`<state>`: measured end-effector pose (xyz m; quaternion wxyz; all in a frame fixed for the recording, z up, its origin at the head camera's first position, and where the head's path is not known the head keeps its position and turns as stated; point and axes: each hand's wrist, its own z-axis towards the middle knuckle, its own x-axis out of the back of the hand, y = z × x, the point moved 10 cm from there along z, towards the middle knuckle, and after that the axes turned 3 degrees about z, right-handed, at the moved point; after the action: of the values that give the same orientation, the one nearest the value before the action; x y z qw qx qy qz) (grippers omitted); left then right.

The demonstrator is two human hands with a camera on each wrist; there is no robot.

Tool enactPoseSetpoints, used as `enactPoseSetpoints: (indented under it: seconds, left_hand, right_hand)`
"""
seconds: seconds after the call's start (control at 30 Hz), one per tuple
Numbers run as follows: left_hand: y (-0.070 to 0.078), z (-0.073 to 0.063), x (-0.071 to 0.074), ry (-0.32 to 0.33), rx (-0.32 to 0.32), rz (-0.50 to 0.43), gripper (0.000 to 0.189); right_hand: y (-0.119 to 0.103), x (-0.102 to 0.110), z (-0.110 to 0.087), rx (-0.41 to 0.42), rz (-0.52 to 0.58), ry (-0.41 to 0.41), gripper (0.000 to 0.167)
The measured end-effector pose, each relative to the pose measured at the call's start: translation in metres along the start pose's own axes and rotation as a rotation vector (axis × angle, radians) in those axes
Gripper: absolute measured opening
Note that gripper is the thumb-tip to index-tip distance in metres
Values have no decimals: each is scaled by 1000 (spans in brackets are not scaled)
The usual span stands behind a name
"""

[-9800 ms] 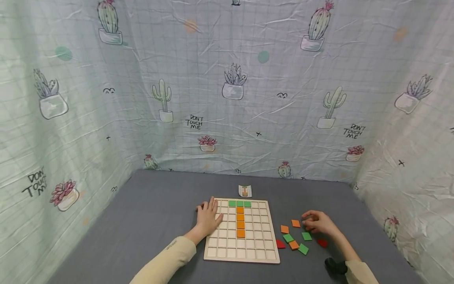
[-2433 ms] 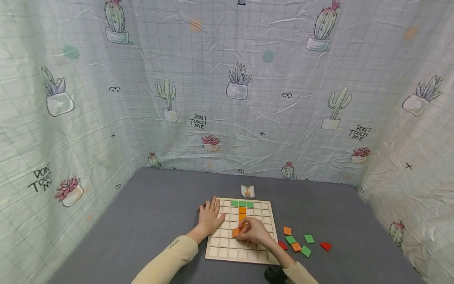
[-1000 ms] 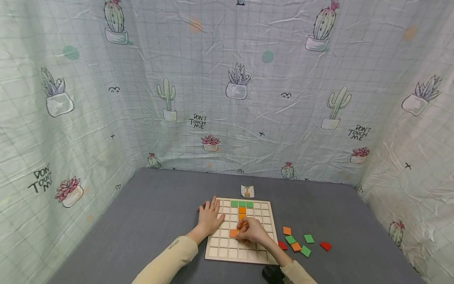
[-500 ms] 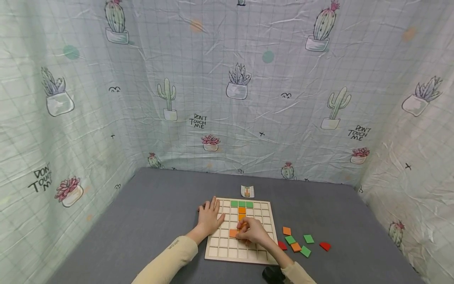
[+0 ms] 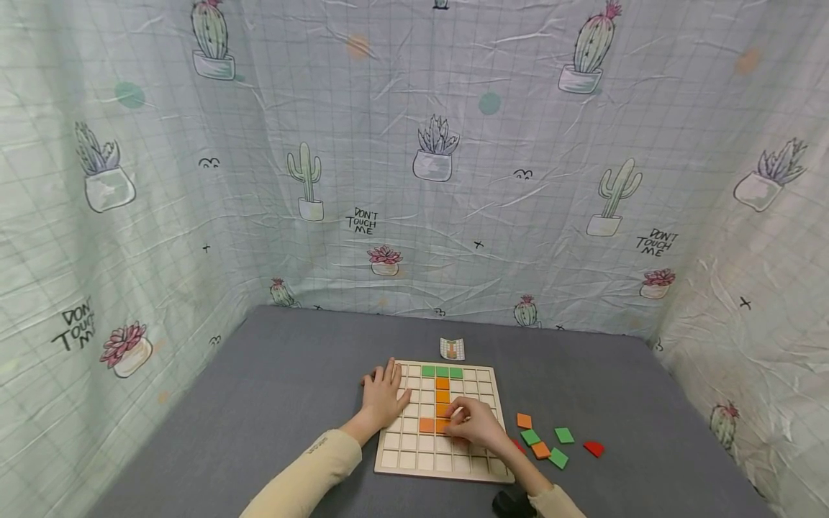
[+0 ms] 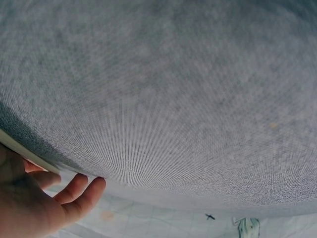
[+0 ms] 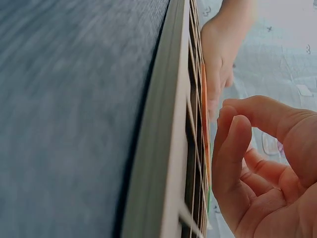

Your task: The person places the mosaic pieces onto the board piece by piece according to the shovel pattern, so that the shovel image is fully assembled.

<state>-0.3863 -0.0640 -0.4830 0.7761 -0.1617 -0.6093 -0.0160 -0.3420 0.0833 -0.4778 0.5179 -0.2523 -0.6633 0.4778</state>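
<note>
A wooden grid board point(image 5: 396, 460) lies on the grey table. Three green tiles point(image 5: 442, 372) fill part of its far row, with a column of orange tiles point(image 5: 442, 396) below. Left of the column's near end sits another orange tile point(image 5: 427, 425), flat in a cell. My left hand point(image 5: 381, 399) rests on the board's left edge, fingers spread; the left wrist view shows its fingertips point(image 6: 94, 187) past the edge. My right hand point(image 5: 478, 423) hovers close over the board, overlapping the column's lowest tile; in the right wrist view its fingers point(image 7: 234, 139) bend loosely, nothing between them.
Right of the board lie loose tiles: orange point(image 5: 524, 420), green point(image 5: 564, 435) and red point(image 5: 594, 449), several in all; another red one is partly behind the right forearm. A small patterned card point(image 5: 452, 349) lies beyond the board. Printed curtains point(image 5: 479, 288) enclose the table.
An orange tile from the loose pieces now lies on the board, left of the column. My right hand carried it over, adjusted it, then let go and drew slightly right. My left hand stays put.
</note>
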Motion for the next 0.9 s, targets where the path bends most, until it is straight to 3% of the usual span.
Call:
enactPoseSetpoints:
  seconds: [0.13, 0.37, 0.6, 0.9]
  left_hand:
    - [0, 1, -1, 3, -4, 4, 61]
    - [1, 0, 0, 5, -7, -2, 60]
    - [0, 0, 2, 6, -9, -12, 60]
    - [1, -2, 5, 7, -11, -19, 60]
  right_hand:
    - [4, 7, -5, -12, 47, -15, 23]
    - [10, 22, -13, -11, 10, 5, 23]
    - [17, 43, -22, -23, 40, 16, 27]
    - [30, 69, -34, -38, -36, 31, 28]
